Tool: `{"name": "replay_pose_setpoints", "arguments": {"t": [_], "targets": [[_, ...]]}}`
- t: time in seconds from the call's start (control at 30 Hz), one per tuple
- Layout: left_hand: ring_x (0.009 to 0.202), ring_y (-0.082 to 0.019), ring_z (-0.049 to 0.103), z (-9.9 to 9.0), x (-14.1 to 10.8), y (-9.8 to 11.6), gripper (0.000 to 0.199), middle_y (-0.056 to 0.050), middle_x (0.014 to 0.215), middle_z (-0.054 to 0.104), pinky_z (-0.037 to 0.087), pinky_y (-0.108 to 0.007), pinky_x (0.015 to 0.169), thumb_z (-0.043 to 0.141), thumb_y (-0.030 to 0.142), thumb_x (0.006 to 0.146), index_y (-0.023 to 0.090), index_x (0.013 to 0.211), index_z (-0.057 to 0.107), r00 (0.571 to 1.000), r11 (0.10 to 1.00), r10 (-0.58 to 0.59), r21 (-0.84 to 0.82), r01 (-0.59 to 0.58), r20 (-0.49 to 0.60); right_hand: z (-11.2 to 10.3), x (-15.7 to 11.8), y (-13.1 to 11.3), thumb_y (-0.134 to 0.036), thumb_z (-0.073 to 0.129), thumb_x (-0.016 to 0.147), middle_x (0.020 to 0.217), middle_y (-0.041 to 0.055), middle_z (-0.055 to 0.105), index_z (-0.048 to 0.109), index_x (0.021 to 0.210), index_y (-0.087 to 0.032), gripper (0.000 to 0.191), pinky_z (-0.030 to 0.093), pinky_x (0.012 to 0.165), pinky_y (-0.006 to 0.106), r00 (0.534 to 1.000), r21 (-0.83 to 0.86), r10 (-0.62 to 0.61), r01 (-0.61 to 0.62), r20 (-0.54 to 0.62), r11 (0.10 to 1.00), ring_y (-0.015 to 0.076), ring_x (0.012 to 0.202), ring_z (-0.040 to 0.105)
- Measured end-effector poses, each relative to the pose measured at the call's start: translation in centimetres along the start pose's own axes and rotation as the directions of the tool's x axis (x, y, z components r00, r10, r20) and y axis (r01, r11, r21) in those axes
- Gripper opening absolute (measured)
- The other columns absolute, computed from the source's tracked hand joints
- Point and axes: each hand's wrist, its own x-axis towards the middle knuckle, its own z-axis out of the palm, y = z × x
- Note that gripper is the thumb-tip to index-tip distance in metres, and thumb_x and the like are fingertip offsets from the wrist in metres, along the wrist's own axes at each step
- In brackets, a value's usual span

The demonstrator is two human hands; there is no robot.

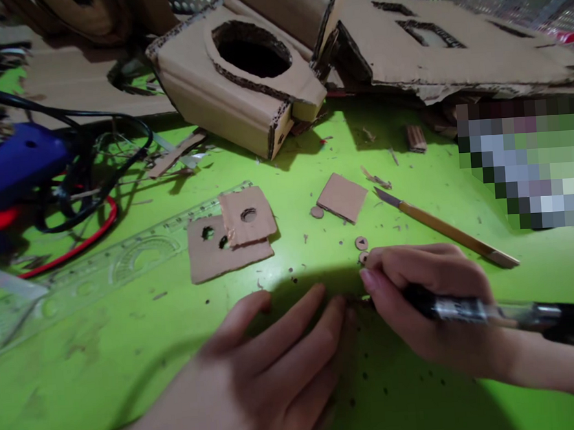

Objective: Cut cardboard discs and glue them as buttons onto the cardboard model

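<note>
My right hand (428,303) is closed around a black pen with a clear section (461,309), its tip end partly hidden behind the thumb. A small round cardboard disc (363,257) shows just beyond my right fingertips. Another disc (361,243), marked with a dark triangle, lies behind it. My left hand (281,358) rests on the green table with fingers stretched and spread. Its fingertips come close to the pen's tip end; whatever lies beneath them is hidden. Farther back, a square cardboard piece (343,197) has a plain disc (316,212) beside it.
A craft knife (446,226) lies at right. Two cardboard scraps with holes (231,260) overlap a clear ruler (91,279). Behind stand a cardboard box with an oval opening (201,84) and a panel with cutouts (404,58). A blue tool (21,160) with cables sits left.
</note>
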Motion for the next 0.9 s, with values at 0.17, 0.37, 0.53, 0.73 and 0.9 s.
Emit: {"name": "replay_pose_setpoints", "arguments": {"t": [0.17,0.37,0.53,0.73,0.9], "targets": [[0.117,-0.013,0.054,-0.38,0.13,0.00,0.032,0.003,0.114,0.070,0.036,-0.031,0.093,0.036,0.025,0.100,0.022,0.101,0.067,0.999,1.000,0.020,0.012,-0.020,0.030,0.01,-0.05,0.00,0.003,0.050,0.086,0.050,-0.0091,0.037,0.031,0.060,-0.020,0.039,0.026,0.038,0.022,0.999,0.048,-0.003,0.001,0.042,0.999,0.0036,0.042,0.033],[0.121,-0.012,0.049,-0.35,0.13,-0.11,0.033,0.004,0.115,0.068,0.034,-0.032,0.095,0.034,0.021,0.100,0.024,0.101,0.067,0.999,1.000,0.006,0.028,-0.007,0.053,-0.05,-0.20,0.03,0.002,0.050,0.086,0.050,-0.0088,0.036,0.029,0.059,-0.021,0.041,0.025,0.038,0.023,0.999,0.026,-0.003,0.002,0.035,1.000,0.0035,0.041,0.032],[0.124,-0.014,0.047,-0.45,0.31,0.02,0.032,0.003,0.122,0.066,0.032,-0.034,0.098,0.035,0.024,0.101,0.023,0.103,0.067,0.997,0.999,0.004,0.031,-0.006,0.073,0.00,0.00,-0.08,0.001,0.049,0.086,0.048,-0.0093,0.034,0.027,0.059,-0.020,0.041,0.023,0.038,0.022,1.000,0.007,-0.001,0.001,0.021,1.000,0.0030,0.041,0.030],[0.126,-0.013,0.046,-0.44,-0.11,0.31,0.033,0.003,0.125,0.065,0.031,-0.034,0.101,0.033,0.024,0.102,0.022,0.110,0.065,0.997,0.999,-0.015,0.029,0.013,0.073,-0.01,-0.08,-0.09,0.002,0.048,0.086,0.047,-0.0089,0.034,0.029,0.058,-0.020,0.041,0.021,0.037,0.024,1.000,-0.026,-0.010,0.010,0.002,1.000,0.0038,0.040,0.029],[0.124,-0.012,0.048,-0.36,0.01,0.26,0.032,0.002,0.125,0.066,0.032,-0.032,0.102,0.035,0.022,0.101,0.022,0.109,0.065,0.997,0.999,-0.032,0.041,0.029,0.066,-0.02,-0.01,-0.16,0.003,0.049,0.086,0.048,-0.0089,0.033,0.029,0.058,-0.020,0.041,0.022,0.036,0.023,1.000,-0.016,-0.008,0.008,0.007,1.000,0.0038,0.040,0.030]]}}
